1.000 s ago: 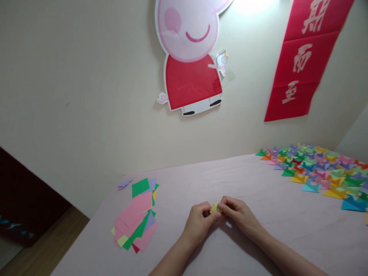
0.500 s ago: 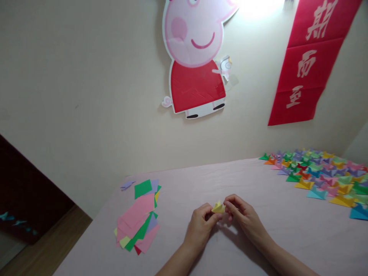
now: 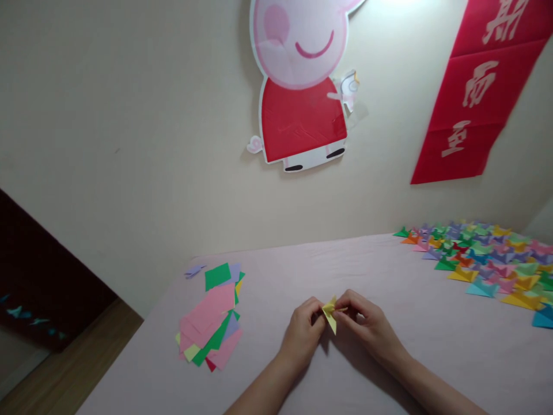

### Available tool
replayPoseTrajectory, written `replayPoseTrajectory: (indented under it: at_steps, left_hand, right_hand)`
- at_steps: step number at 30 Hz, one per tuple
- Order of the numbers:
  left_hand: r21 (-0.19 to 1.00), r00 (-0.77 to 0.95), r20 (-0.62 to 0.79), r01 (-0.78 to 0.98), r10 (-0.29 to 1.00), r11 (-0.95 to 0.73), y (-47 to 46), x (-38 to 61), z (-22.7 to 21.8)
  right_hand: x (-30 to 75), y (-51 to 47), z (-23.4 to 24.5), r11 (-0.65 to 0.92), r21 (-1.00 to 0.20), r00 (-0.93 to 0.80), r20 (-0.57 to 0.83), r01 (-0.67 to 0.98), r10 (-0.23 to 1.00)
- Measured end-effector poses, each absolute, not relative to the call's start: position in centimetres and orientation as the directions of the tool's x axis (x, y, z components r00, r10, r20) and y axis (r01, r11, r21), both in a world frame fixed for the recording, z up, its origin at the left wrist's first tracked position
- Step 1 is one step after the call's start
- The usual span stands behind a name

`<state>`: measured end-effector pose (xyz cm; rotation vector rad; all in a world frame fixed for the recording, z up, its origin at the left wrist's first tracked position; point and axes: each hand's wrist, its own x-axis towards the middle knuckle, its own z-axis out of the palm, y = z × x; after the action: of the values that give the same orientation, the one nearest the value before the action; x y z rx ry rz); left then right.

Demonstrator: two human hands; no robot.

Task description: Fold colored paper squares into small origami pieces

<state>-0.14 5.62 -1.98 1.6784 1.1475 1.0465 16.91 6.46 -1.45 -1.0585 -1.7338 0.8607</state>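
Note:
A small yellow folded paper figure (image 3: 330, 316) is held just above the pale pink table covering (image 3: 319, 383), with pointed flaps sticking up and down. My left hand (image 3: 303, 324) pinches its left side between thumb and curled fingers. On the other side my right hand (image 3: 360, 316) grips it with thumb and forefinger. Fingertips cover parts of the figure, so its full shape does not show.
Loose coloured paper sheets (image 3: 207, 323) lie in an overlapping pile on the left, with a purple folded piece (image 3: 195, 271) behind them. Many folded paper figures (image 3: 479, 288) stand in rows at the right. A wall (image 3: 181, 173) rises along the table's back edge.
The yellow figure has been turned between my hands, and one long point now hangs downward. My right hand has closed in on it. The whole view has tilted down slightly.

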Motion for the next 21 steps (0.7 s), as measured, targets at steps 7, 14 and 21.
replayPoseTrajectory:
  at_steps: [7,14,21]
  left_hand:
    - [0.942,0.322,0.204,0.193,0.925,-0.275,5.4,-0.4,-1.1]
    - [0.944,0.29,0.191,0.208,0.938,-0.257,5.2,0.0,-1.5]
    - [0.915,0.248,0.206,0.293,0.947,-0.276,5.0,0.1,-1.6]
  right_hand:
    - [17.0,5.9,-0.7,0.51,-0.666,-0.285,0.425,0.544,0.859]
    - [25.5,5.7,1.7,0.315,-0.572,-0.116,0.357,0.757,0.927]
    - [38.5,4.4,2.8,-0.226,-0.275,0.295,0.239,0.934,0.925]
